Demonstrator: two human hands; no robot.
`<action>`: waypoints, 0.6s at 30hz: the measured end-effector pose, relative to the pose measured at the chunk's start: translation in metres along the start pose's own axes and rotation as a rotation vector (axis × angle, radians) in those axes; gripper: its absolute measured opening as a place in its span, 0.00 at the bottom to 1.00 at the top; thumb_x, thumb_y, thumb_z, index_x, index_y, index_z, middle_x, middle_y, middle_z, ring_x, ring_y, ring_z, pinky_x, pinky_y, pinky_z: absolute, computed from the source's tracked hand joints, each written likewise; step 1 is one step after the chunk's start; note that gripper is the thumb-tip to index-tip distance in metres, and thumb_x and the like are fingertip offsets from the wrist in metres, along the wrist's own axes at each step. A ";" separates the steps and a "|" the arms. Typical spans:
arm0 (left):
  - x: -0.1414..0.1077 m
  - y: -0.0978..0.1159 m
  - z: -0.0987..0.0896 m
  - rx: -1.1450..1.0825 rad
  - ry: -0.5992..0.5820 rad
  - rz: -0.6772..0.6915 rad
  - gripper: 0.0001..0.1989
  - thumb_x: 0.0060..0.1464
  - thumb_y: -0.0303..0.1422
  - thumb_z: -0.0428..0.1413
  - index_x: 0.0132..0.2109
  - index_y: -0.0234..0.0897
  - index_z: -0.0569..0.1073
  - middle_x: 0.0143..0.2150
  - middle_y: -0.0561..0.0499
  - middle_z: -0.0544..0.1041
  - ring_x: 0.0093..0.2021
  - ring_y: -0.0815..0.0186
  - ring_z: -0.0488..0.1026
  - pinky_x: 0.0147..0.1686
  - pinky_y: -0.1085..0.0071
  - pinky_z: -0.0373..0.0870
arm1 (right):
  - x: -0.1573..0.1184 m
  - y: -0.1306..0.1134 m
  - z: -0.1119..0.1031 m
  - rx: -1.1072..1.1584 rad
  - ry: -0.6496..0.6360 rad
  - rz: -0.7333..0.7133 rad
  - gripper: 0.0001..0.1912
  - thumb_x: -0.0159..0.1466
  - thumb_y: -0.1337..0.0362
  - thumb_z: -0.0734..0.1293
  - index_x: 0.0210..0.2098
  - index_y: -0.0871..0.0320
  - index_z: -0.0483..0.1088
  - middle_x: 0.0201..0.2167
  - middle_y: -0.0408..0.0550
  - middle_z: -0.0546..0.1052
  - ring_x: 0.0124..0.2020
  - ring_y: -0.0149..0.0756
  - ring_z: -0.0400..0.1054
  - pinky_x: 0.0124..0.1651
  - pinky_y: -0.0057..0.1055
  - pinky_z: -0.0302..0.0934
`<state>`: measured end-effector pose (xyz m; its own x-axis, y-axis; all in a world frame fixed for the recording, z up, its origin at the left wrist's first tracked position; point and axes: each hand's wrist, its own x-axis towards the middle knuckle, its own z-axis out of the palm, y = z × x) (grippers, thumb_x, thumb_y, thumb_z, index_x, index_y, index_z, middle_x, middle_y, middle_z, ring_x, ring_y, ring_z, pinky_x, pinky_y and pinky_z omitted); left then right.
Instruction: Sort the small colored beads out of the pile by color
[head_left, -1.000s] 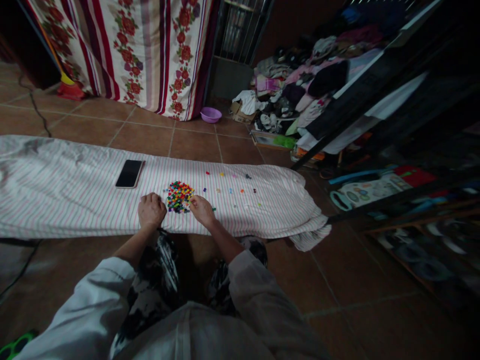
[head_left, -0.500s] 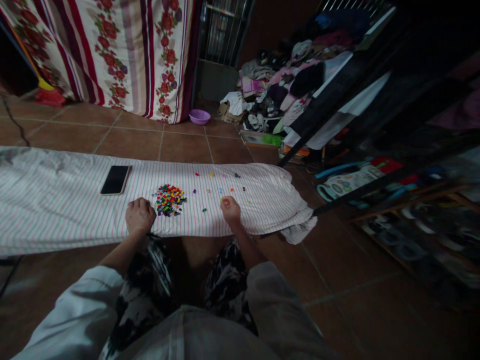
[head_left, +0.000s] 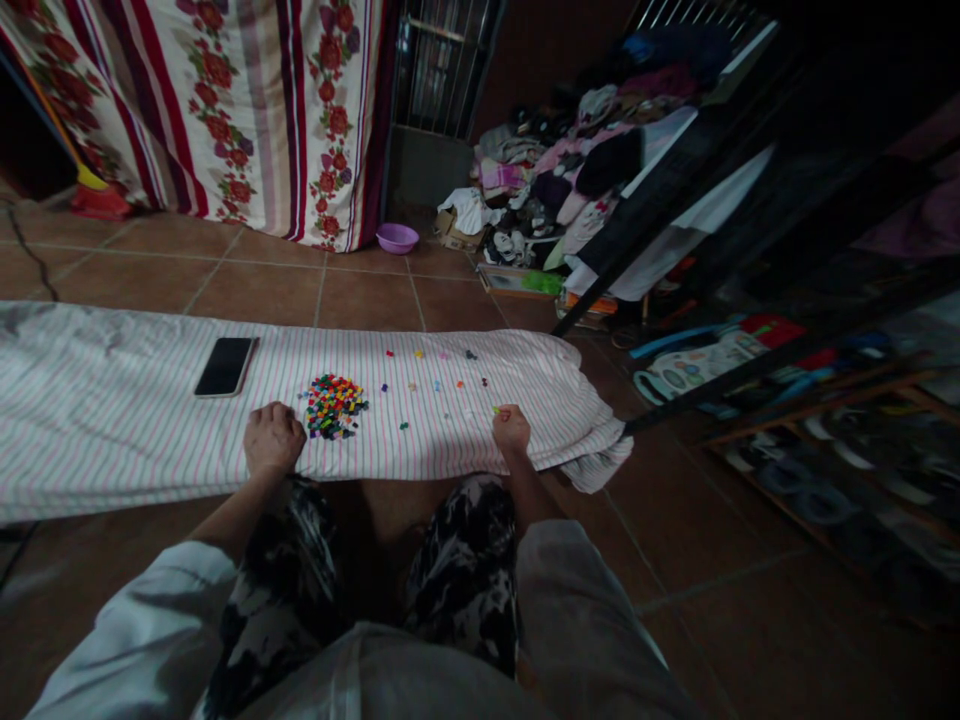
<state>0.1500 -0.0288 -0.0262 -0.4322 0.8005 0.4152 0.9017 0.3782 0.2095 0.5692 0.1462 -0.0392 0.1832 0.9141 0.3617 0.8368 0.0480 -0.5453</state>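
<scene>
Small colourful pieces lie in a pile on the striped cloth. Just left of the pile, my left hand rests on the cloth with its fingers curled; what they hold, if anything, is hidden. My right hand is farther right, closed in a pinch, with a small yellow-green piece at its fingertips. Between the pile and my right hand, several single pieces are spread apart in loose rows, among them a red one, a yellow one, a green one and an orange one.
A phone lies on the cloth left of the pile. Beyond the cloth are a purple basin on the tiled floor, a floral curtain and heaped clothes. A dark metal bar slants at the right.
My right hand has moved right, from the middle of the spread pieces to their right end. A small pale grey piece now shows on the cloth where it was. My left hand has hardly moved.
</scene>
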 end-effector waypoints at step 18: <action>0.001 0.004 -0.006 -0.029 -0.008 -0.018 0.09 0.54 0.32 0.46 0.38 0.36 0.70 0.38 0.39 0.72 0.41 0.51 0.66 0.43 0.55 0.60 | 0.006 0.004 0.002 -0.036 -0.117 -0.102 0.17 0.54 0.70 0.57 0.40 0.60 0.71 0.37 0.54 0.76 0.41 0.42 0.67 0.47 0.36 0.62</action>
<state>0.1536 -0.0295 -0.0195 -0.4479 0.7977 0.4039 0.8932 0.3787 0.2426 0.5726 0.1526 -0.0409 0.0366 0.9460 0.3220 0.8664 0.1305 -0.4820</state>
